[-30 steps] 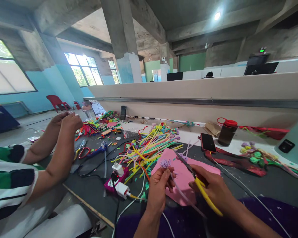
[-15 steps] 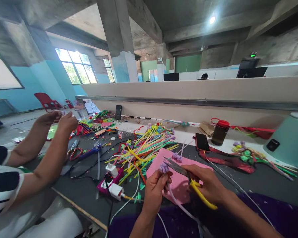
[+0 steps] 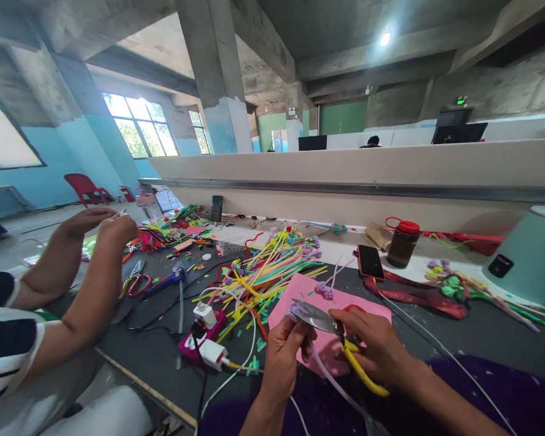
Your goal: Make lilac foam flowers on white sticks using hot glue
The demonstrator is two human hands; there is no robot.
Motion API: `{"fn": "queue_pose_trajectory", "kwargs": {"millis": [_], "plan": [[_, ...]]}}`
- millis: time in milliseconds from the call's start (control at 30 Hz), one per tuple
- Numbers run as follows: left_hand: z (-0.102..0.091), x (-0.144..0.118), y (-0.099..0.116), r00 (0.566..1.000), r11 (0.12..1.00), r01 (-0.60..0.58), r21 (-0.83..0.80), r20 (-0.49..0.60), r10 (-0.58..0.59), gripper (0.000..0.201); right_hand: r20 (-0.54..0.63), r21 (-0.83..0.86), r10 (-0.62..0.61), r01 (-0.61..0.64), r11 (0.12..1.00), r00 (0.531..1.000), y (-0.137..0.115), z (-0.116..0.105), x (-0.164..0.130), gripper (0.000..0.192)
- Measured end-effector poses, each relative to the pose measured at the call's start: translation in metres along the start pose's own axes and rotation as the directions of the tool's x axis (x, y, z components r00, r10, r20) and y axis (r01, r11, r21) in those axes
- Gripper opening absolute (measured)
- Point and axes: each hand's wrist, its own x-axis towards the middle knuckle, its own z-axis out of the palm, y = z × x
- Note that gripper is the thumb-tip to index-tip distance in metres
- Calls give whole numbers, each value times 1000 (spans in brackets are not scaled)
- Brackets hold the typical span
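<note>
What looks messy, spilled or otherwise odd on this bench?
Small cut bits of coloured stick lie scattered on the dark table around the white chargers, beside a loose heap of sticks. Nothing looks damaged. The right hand holds yellow-handled scissors at the purple flower that the left hand pinches.

Your left hand (image 3: 284, 357) sits just left of your right hand (image 3: 372, 348), both in front of the foam sheet (image 3: 340, 306) on the table (image 3: 481, 339). Straw pile (image 3: 266, 272) is behind-left of it, phone (image 3: 370, 261) and bottle (image 3: 402, 242) behind-right, power strip (image 3: 204, 336) left.
</note>
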Motion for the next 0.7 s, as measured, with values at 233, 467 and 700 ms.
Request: {"fn": "queue_pose_trajectory", "kwargs": {"millis": [233,467,700], "plan": [[-1,1,-1,1000,1000,-4,5,15,4,20,46,23,35,-36,999,998,-3,-1,0,49],[-2,2,-1,999,1000,-24,-1,22,24,21,59,44,33,-36,998,998,-2,0,0,51],[0,1,0,1000,1000,-11,-11,19,12,21,88,44,12,-16,999,996,0,0,-2,51]]}}
